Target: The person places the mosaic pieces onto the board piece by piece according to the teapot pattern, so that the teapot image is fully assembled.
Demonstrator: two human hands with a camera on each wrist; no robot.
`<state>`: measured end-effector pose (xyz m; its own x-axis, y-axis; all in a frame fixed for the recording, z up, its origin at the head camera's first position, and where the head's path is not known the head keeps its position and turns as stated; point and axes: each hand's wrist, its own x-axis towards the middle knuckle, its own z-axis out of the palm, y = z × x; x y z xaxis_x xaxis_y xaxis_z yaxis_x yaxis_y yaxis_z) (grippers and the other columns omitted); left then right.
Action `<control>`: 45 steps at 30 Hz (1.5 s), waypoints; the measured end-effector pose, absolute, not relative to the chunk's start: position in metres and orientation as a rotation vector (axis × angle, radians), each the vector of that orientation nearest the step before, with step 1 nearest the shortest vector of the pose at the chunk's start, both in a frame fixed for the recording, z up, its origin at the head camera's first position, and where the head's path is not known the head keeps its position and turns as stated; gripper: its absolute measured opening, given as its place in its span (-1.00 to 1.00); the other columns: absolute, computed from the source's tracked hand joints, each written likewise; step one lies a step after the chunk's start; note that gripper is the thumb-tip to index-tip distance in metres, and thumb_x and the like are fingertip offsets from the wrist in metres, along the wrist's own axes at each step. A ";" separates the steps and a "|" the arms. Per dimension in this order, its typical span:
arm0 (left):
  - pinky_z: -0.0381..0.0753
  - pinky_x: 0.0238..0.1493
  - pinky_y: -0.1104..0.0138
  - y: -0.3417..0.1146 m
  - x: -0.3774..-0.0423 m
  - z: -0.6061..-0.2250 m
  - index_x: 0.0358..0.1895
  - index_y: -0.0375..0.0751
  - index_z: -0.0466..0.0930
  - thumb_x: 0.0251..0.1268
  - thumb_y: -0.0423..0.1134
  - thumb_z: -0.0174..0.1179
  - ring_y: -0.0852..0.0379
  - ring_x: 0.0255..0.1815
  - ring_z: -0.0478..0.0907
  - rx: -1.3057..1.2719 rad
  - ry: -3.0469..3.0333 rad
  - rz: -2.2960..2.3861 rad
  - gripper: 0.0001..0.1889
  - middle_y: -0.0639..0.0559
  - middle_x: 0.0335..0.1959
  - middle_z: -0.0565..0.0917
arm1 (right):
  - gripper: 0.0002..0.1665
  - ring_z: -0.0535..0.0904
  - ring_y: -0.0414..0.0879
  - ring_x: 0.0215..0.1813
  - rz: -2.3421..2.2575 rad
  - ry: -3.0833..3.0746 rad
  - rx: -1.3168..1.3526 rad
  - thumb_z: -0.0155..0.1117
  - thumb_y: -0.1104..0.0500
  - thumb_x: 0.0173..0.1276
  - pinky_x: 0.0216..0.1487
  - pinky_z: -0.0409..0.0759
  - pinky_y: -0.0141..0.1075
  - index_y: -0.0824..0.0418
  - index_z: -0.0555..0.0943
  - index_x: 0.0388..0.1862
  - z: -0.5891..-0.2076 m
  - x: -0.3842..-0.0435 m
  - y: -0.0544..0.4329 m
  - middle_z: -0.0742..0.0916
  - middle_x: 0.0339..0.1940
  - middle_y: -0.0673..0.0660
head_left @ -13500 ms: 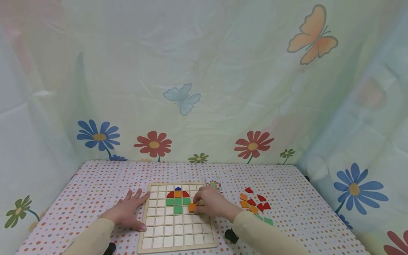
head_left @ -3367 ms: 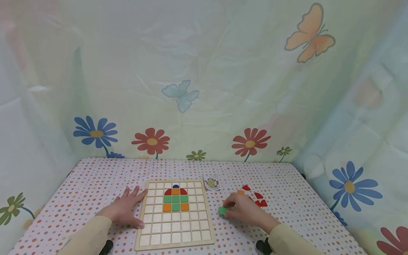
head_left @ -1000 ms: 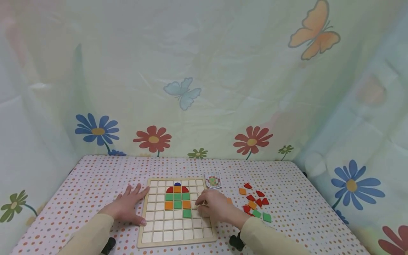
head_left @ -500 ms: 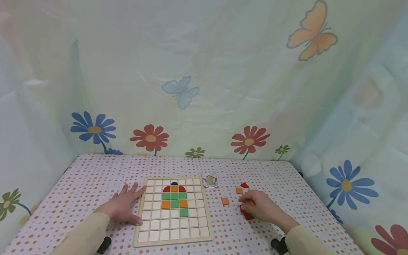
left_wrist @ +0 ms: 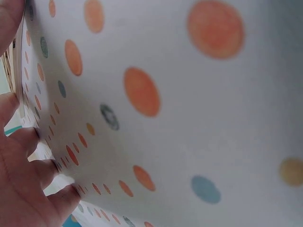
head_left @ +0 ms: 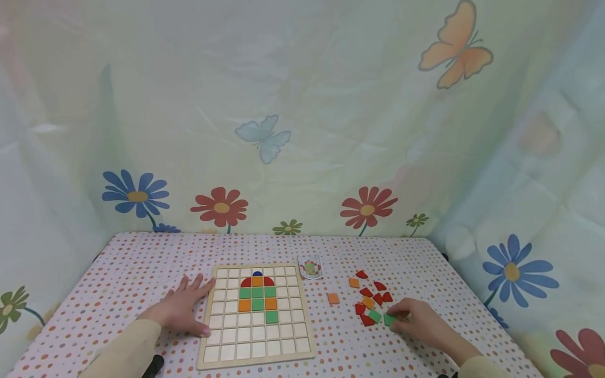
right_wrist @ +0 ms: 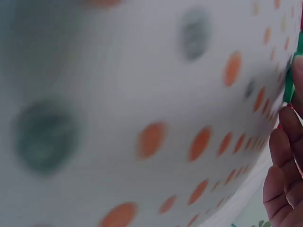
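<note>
A green tile lies at the right edge of the loose pieces, at the fingertips of the right hand. Thumb and forefinger pinch it from the right, with the hand reaching in from the near right; the right wrist view shows the fingertips against its green edge. Just left of it rests a second green tile, and beyond that sit an orange tile and several red pieces.

The gridded board stands well to the left, between the two hands. On it, a blue half-round tops an orange square flanked by red quarter-rounds — then three greens, an orange-green-orange row, and one green under the right-hand orange.

The left hand is spread wide at the board's left edge, its fingertips and thumb touching the frame, far from the pinched tile. A picture card lies by the board's far right corner — all on a dotted cloth.
</note>
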<state>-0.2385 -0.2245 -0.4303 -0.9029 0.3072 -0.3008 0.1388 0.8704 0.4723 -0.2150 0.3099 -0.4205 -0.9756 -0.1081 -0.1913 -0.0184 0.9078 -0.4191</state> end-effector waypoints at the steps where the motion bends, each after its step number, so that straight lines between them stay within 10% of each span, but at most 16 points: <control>1: -0.18 0.42 -0.56 -0.224 -0.238 -0.430 0.60 -0.24 0.14 -0.12 0.03 0.63 -0.70 0.56 -0.29 0.329 2.674 0.636 0.19 -0.57 0.60 -0.04 | -0.70 0.63 -0.16 -0.10 -0.625 2.863 -0.083 0.60 0.16 0.15 0.00 0.67 -0.08 0.15 0.77 -0.12 -0.421 -0.214 0.312 0.76 -0.16 -0.03; 23: -0.17 0.42 -0.55 -0.224 -0.240 -0.426 0.61 -0.25 0.13 -0.12 0.05 0.63 -0.70 0.56 -0.30 0.333 2.670 0.629 0.20 -0.57 0.61 -0.06 | -0.75 0.62 -0.14 -0.13 -0.625 2.892 -0.066 0.57 0.18 0.18 -0.05 0.68 -0.09 0.20 0.74 -0.17 -0.414 -0.214 0.304 0.74 -0.23 -0.02; 45: -0.18 0.43 -0.54 -0.222 -0.238 -0.425 0.61 -0.26 0.13 -0.12 0.02 0.63 -0.69 0.57 -0.30 0.313 2.653 0.649 0.20 -0.56 0.61 -0.06 | -0.80 0.61 -0.21 -0.14 -0.656 2.734 -0.735 0.54 0.14 0.25 -0.10 0.65 -0.33 0.13 0.77 -0.16 -0.411 -0.242 0.132 0.73 -0.21 -0.08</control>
<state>-0.2380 -0.2220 -0.4248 -0.8991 0.3017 -0.3173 0.1211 0.8677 0.4820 -0.2417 0.1315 -0.4108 -0.8463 -0.5219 -0.1066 -0.4168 0.7734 -0.4776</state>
